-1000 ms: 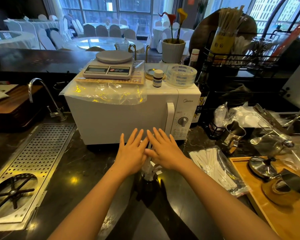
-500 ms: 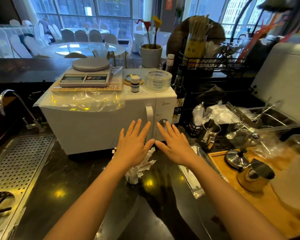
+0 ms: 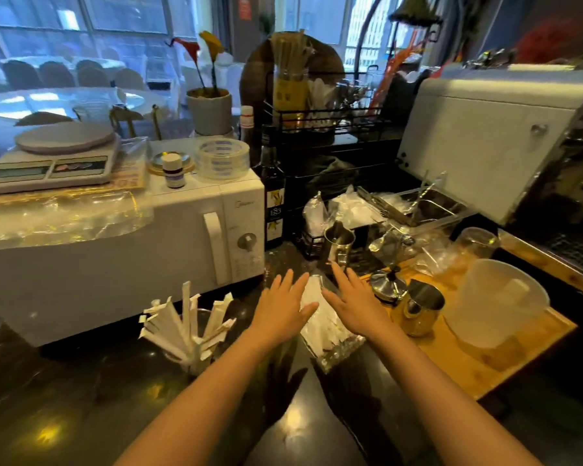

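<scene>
The cup of wrapped straws (image 3: 191, 327) stands left of the left hand (image 3: 278, 307), which is flat and empty, fingers spread. Between it and the equally open, empty right hand (image 3: 357, 306) lies the clear bag of straws (image 3: 327, 334). It is probably light, crinkly and slippery, best pinched at its near edge. The dark glossy surface (image 3: 81, 398) carries a microwave (image 3: 115, 264) and a wooden tray (image 3: 468, 358); dining tables (image 3: 64, 99) stand behind.
</scene>
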{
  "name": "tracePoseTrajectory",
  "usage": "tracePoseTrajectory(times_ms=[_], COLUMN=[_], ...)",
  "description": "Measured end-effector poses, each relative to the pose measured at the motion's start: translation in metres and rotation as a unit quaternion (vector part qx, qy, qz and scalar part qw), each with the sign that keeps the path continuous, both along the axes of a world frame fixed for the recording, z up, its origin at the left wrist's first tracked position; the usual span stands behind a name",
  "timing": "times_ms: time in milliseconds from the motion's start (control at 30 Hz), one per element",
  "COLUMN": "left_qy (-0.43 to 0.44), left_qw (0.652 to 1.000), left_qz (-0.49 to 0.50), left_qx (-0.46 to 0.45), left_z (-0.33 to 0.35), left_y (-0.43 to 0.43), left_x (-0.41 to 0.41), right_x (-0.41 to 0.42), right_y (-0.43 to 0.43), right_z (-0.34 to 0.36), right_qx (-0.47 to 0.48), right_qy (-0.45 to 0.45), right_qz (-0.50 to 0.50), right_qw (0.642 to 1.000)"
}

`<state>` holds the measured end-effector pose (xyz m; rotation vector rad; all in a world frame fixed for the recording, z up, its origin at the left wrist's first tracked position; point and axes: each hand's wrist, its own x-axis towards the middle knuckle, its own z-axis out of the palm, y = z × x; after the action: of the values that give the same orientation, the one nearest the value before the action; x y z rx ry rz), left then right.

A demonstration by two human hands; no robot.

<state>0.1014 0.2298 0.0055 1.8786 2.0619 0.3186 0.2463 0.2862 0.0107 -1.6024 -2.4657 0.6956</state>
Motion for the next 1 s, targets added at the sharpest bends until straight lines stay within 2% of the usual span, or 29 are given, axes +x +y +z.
tracePoseTrajectory(times_ms=[200, 300, 433, 567, 700, 767, 867, 1000], left_qy=[-0.044, -0.053, -0.035, 0.005, 0.035, 0.045, 0.061, 0.057], left_qw=[0.997, 0.996, 0.997, 0.996, 0.995, 0.994, 0.992, 0.991], left_qz=[-0.023, -0.028, -0.033, -0.056, -0.067, -0.07, -0.079, -0.092], left_qx=[-0.063, -0.068, -0.062, -0.064, -0.071, -0.073, -0.072, -0.072], left_z=[-0.041, -0.055, -0.068, -0.077, -0.084, -0.086, -0.087, -0.085], left_y=[0.005, 0.007, 0.012, 0.018, 0.022, 0.023, 0.025, 0.025], left_x=[0.035, 0.049, 0.064, 0.074, 0.079, 0.08, 0.08, 0.079], right_x=[0.028, 0.035, 0.037, 0.037, 0.033, 0.029, 0.025, 0.02], right_y=[-0.003, -0.01, -0.014, -0.011, -0.009, -0.008, -0.007, -0.006], right_z=[-0.028, -0.041, -0.053, -0.061, -0.069, -0.071, -0.076, -0.077], right_qx=[-0.086, -0.132, -0.16, -0.205, -0.272, -0.292, -0.303, -0.289], right_qy=[0.073, 0.087, 0.161, 0.208, 0.294, 0.324, 0.32, 0.284], right_qz=[-0.116, -0.163, -0.219, -0.3, -0.4, -0.415, -0.423, -0.415], right_qw=[0.987, 0.974, 0.949, 0.908, 0.824, 0.798, 0.792, 0.814])
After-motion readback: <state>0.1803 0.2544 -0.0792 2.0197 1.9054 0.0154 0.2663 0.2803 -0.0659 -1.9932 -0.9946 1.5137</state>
